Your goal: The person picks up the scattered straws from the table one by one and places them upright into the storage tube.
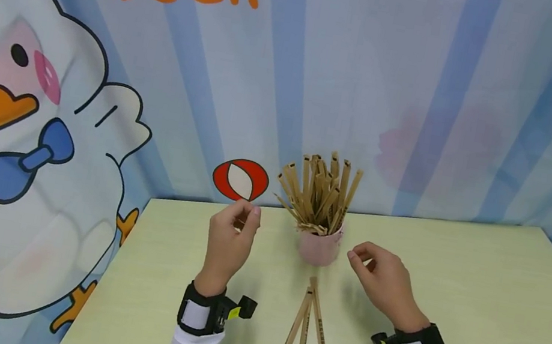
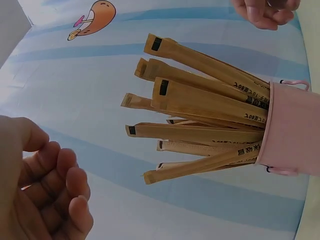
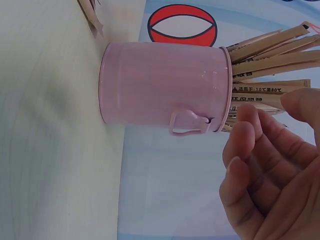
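Note:
A pink metal pail (image 1: 318,249) with small side loops stands near the back of the table. Many paper-wrapped straws (image 1: 320,194) stick up from it, fanned outward; printing shows on their wrappers (image 2: 207,102) in the left wrist view. My left hand (image 1: 230,243) hovers left of the pail, fingers loosely curled and holding nothing. On the pail's other side is my right hand (image 1: 389,283), also loosely bent and empty, apart from the pail (image 3: 165,85). Between the forearms, three wrapped straws (image 1: 322,341) lie on the table, their far ends together and near ends spread.
The pale yellow-green table (image 1: 494,306) meets a striped blue fabric backdrop (image 1: 358,76) along its back edge. A large cartoon duck (image 1: 37,254) is printed on the fabric at left. Black wrist straps with cameras (image 1: 246,307) sit on both forearms.

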